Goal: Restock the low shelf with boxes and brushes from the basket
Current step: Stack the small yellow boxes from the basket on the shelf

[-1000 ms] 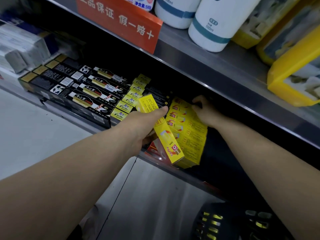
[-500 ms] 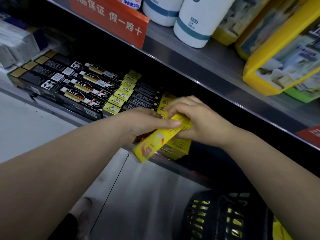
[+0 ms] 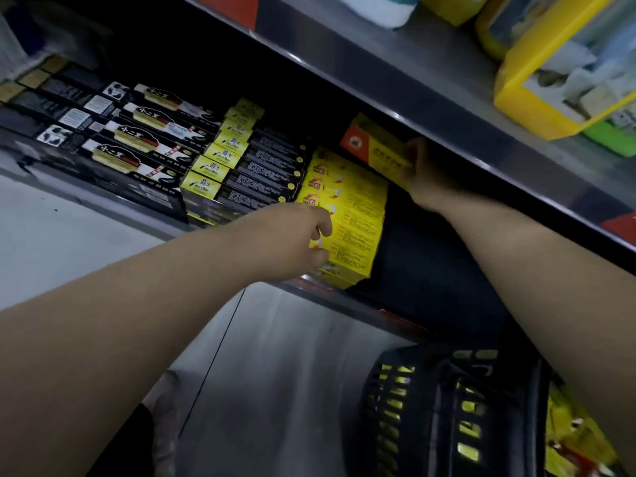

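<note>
Right hand (image 3: 421, 173) grips a yellow box (image 3: 377, 146) above the yellow stack (image 3: 347, 215) on the low shelf (image 3: 395, 315). Left hand (image 3: 303, 235), fingers curled, touches the stack's near-left edge. Basket (image 3: 430, 407) nearer, right.

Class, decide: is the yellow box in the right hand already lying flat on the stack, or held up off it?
Held up: the right hand grips the yellow box, tilted, above the stack of yellow boxes.

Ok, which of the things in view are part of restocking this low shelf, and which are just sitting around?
Part of the job:
right hand, holding a yellow box
left hand, at the yellow stack
basket on the floor
low shelf

Just there:
black boxes, already shelved
white bottle on the upper shelf
yellow packs on the upper shelf
</note>
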Available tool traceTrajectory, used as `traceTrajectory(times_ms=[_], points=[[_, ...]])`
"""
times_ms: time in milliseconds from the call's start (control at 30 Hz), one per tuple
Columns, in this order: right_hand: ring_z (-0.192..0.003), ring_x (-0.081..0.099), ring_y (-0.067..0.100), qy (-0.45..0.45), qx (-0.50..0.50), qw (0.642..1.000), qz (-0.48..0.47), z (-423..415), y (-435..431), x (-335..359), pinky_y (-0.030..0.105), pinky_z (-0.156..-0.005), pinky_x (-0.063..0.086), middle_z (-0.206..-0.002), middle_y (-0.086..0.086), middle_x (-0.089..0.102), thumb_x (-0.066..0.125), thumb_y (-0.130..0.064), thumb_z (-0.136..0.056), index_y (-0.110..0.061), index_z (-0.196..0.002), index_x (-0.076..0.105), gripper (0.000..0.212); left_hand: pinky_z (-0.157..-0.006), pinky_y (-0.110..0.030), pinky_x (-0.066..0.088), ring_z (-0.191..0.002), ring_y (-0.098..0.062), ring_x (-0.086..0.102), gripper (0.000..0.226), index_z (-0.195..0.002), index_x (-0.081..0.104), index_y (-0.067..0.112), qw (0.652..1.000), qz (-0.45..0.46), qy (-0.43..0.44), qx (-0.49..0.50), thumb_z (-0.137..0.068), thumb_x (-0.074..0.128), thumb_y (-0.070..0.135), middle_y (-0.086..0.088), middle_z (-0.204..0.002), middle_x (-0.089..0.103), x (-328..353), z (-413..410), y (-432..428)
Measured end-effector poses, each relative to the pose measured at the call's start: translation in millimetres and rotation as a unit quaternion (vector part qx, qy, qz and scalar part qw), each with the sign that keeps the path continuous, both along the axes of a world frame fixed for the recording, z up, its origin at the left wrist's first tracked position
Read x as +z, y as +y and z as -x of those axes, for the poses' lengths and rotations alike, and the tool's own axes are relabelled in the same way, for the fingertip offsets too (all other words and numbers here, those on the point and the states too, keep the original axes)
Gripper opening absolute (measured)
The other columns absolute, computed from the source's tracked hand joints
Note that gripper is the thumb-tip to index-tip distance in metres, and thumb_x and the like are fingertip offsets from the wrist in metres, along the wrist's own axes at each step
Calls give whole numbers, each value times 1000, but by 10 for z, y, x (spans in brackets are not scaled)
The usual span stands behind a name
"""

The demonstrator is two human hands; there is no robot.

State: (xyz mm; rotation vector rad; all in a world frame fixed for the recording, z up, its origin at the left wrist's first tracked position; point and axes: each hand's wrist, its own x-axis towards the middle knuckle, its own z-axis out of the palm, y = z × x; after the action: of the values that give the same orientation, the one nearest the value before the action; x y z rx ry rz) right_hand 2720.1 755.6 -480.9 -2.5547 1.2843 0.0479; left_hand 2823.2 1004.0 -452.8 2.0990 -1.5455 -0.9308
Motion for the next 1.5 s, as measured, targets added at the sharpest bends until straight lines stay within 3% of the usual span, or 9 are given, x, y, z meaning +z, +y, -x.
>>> traceTrajectory(times_ms=[200, 333, 533, 733, 867, 1000, 1067, 1200, 1500], points=[[-101, 49, 23, -37, 3, 997, -61, -336, -156, -372, 34, -91, 40, -111, 18, 52, 43, -6, -94, -3, -122, 46, 28, -100, -32, 36, -130, -23, 39, 53, -143, 33, 23, 992, -74, -60, -87, -93, 49, 33, -6, -147, 34, -124, 29, -80], [-122, 45, 27, -75, -3, 987, -143, -415, -76, -492, 27, -93, 37, -135, 16, 46, 38, -7, -99, -9, -137, 38, 38, -108, -37, 32, -137, -25, 30, 59, -146, 28, 19, 985, -103, -80, -116, -93, 48, 35, -9, -151, 27, -190, 29, -129], [-128, 41, 24, -97, -18, 981, -165, -373, -94, -579, 22, -93, 34, -144, 10, 39, 31, -12, -102, -15, -142, 34, 40, -103, -31, 35, -132, -23, 36, 59, -145, 29, 20, 986, -107, -71, -104, -93, 50, 35, -8, -148, 31, -213, 12, -168], [-139, 28, 30, 67, 29, 992, -103, -375, -83, -428, 31, -110, 30, -155, 15, 17, 41, -16, -98, -22, -150, 17, 57, -100, -32, 38, -127, -22, 42, 52, -140, 38, 26, 993, -67, -70, -70, -91, 53, 35, -3, -144, 39, -130, 73, -164], [-124, 45, 31, 124, 89, 986, -64, -175, 206, 68, 30, -98, 38, -141, 16, 41, 50, -19, -94, -12, -141, 37, 49, -92, -28, 43, -115, -15, 52, 37, -128, 52, 26, 999, -4, -29, -29, -91, 53, 30, 5, -130, 55, 46, 184, -149], [-106, 56, 20, 42, 125, 986, -101, 389, 664, 743, 30, -94, 44, -122, 5, 58, 60, -19, -89, -18, -122, 55, 34, -85, -17, 39, -105, -7, 55, 25, -112, 64, 26, 996, 88, 4, -23, -89, 55, 21, 12, -112, 64, 315, 477, -193], [-97, 58, 12, -43, 118, 986, -112, 792, 900, 1040, 20, -84, 46, -112, -4, 59, 62, -13, -88, -24, -114, 58, 29, -77, -13, 37, -98, -4, 57, 23, -105, 67, 28, 991, 132, 13, -31, -87, 56, 19, 15, -102, 66, 471, 691, -220], [-89, 60, 6, -137, 87, 979, -120, 1642, 1293, 1369, 20, -78, 50, -100, -11, 61, 62, -7, -87, -31, -101, 58, 28, -79, -14, 39, -93, 0, 56, 21, -99, 69, 27, 976, 203, 29, -77, -85, 58, 17, 16, -95, 66, 734, 1196, -257], [-92, 60, 11, -25, -59, 991, -117, 3507, 1312, 893, 20, -76, 46, -100, -7, 62, 62, -16, -88, -21, -107, 62, 20, -83, -17, 37, -101, 3, 48, 23, -113, 56, 38, 953, 142, -23, -266, -91, 51, 38, 27, -100, 49, 825, 2304, -246]])
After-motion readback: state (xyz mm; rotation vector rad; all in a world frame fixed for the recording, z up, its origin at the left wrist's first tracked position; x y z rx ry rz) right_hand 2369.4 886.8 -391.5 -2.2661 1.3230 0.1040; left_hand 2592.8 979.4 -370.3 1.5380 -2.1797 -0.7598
